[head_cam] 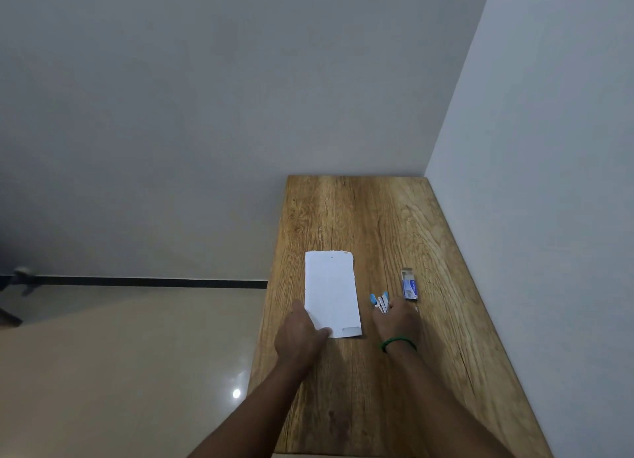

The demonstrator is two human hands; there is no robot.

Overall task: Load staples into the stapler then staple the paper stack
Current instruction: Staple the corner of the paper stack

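Note:
A white paper stack [331,291] lies flat on the wooden table [370,217]. My left hand [302,335] rests on its near left corner, fingers laid over the edge. To the right, a small blue and silver stapler [380,301] sticks out from under my right hand [398,320], whose fingers are curled around its near end. A small blue and white staple box [409,284] lies just beyond my right hand, with its far flap open. A green band circles my right wrist.
The table's right side runs along a grey wall [549,183] and its far end meets another wall. The left edge of the table drops to a shiny beige floor [120,371]. A dark object sits at the far left by the skirting.

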